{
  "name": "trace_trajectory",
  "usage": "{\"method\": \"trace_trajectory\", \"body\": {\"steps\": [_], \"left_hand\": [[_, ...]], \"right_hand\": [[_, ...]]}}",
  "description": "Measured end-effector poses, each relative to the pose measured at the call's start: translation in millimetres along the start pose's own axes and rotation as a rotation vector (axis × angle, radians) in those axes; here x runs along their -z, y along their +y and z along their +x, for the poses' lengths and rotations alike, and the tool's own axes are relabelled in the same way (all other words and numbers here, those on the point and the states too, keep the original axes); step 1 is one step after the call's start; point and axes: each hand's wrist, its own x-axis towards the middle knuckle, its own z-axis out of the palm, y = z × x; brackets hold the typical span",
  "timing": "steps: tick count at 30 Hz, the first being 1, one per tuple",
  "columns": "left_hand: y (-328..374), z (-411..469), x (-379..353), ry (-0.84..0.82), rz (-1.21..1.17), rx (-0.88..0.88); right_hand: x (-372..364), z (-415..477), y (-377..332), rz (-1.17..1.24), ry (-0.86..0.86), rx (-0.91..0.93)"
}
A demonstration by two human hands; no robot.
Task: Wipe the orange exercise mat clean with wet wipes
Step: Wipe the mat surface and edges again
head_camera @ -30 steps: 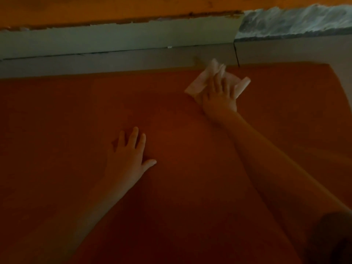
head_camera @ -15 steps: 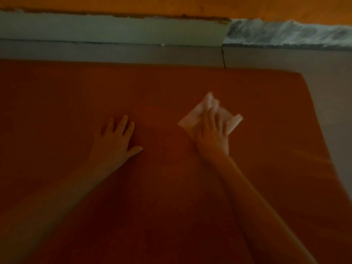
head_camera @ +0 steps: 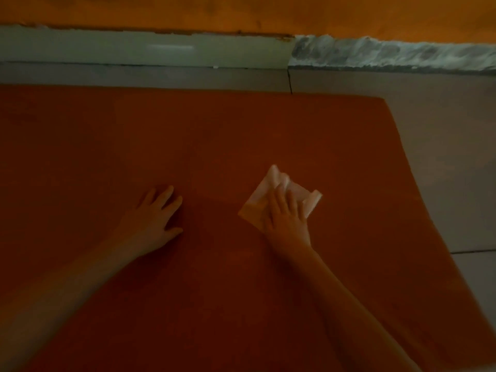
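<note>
The orange exercise mat (head_camera: 112, 146) fills most of the view, lying flat on the floor. A white wet wipe (head_camera: 259, 200), partly unfolded, lies on the mat right of centre. My right hand (head_camera: 288, 224) presses flat on the wipe with straight fingers, covering its middle. To the left, my left hand (head_camera: 153, 220) rests flat on the bare mat, fingers spread, about a forearm's width from the wipe.
Grey floor tiles (head_camera: 442, 157) border the mat at the right and along the far edge. A pale skirting board (head_camera: 145, 51) and a rough grey strip (head_camera: 389, 53) run under an orange wall (head_camera: 241, 12) at the back.
My right hand has dragged the wipe from the mat's far edge toward me, to the middle of the mat. My left hand has stayed planted on the mat.
</note>
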Motion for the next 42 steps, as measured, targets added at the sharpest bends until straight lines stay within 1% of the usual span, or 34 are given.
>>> {"method": "trace_trajectory", "body": {"steps": [3,5,6,8,10,13,15,18,20,22,24,26,27,30,33,36,38,40,42], "left_hand": [[7,-11,-7,-0.030,-0.006,0.006],[11,-18,-11,-0.065,-0.026,0.010],[14,-22,-14,-0.078,-0.034,0.010],[20,-32,-19,-0.088,-0.044,0.008],[26,-46,-22,-0.101,-0.055,0.000],[32,-66,-26,-0.136,-0.081,-0.009],[36,-76,-30,-0.145,-0.090,0.004],[48,-91,-39,-0.132,-0.150,0.025],[65,-100,-43,-0.133,-0.226,0.009],[86,-108,-49,-0.138,-0.277,-0.005],[102,-115,-57,-0.118,-0.285,0.018],[106,-118,-64,-0.079,-0.284,0.034],[106,-119,-67,-0.069,-0.292,0.033],[107,-117,-70,-0.049,-0.325,0.041],[118,-111,-74,0.009,-0.364,0.094],[132,-104,-79,0.112,-0.394,0.138],[141,-98,-78,0.147,-0.358,0.096],[153,-93,-78,0.166,-0.309,0.035],[165,-88,-81,0.177,-0.283,0.026]], "right_hand": [[-16,-29,-26,0.073,-0.051,0.198],[-27,-45,-19,0.019,-0.114,0.316],[-30,-50,-10,-0.010,-0.137,0.342],[-28,-56,9,-0.036,-0.136,0.323],[-26,-63,20,-0.043,-0.126,0.243],[-24,-74,18,-0.030,-0.143,0.158],[-22,-84,11,-0.002,-0.164,0.151],[-21,-101,10,-0.039,-0.250,0.225],[-20,-115,14,-0.096,-0.294,0.305],[-10,-133,17,-0.107,-0.319,0.344],[2,-150,22,-0.021,-0.332,0.338],[13,-160,34,0.095,-0.368,0.276],[17,-161,43,0.114,-0.381,0.249],[17,-148,62,-0.002,-0.358,0.225],[7,-132,59,-0.046,-0.338,0.222],[-1,-139,56,-0.151,-0.391,0.418],[0,-157,66,-0.113,-0.397,0.485],[-2,-175,84,-0.068,-0.400,0.461],[-3,-190,110,-0.073,-0.390,0.396]]}}
